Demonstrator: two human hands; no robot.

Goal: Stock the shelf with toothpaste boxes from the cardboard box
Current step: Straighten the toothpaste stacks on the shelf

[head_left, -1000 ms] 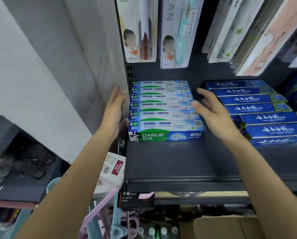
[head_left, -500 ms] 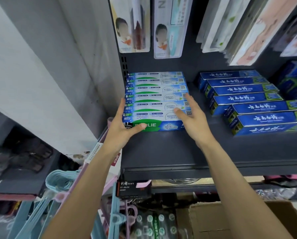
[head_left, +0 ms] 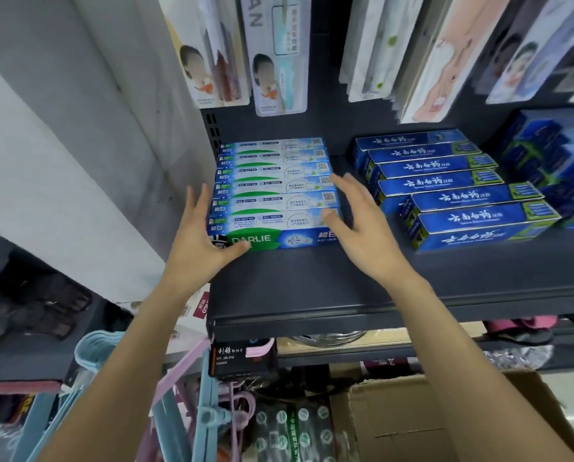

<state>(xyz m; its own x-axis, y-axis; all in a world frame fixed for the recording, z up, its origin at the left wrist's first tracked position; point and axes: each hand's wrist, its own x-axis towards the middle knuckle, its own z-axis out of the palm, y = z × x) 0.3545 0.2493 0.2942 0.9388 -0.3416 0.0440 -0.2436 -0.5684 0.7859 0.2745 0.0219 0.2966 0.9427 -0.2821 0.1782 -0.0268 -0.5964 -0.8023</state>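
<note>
Toothpaste boxes (head_left: 274, 195), 6 green-and-white cartons, lie flat in a row running from front to back at the left end of the dark shelf (head_left: 312, 288). Nearest the onlooker, the cardboard box (head_left: 429, 418) sits open below the shelf, under the person's right forearm; what it holds cannot be made out. At the front carton, the left hand (head_left: 197, 243) rests against the row's left end, fingers straight along the carton ends and the thumb lying across the printed front face. The right hand (head_left: 362, 228) is at the opposite end, fingers spread, thumb on the top of the front carton; whether the fingertips touch the cartons behind cannot be told. Neither hand is curled round a carton; the row lies between the 2 hands. Judged from their look, such cartons are light, stiff along their length, smooth-faced and easily dented at the end flaps, so they are best squeezed gently at both short ends or pushed on the long front face. Beyond the right hand's outer side lie blue toothpaste cartons (head_left: 459, 191), stepped and apart from the row. Farthest back, carded toothbrush packs (head_left: 275, 61) hang above.
</note>
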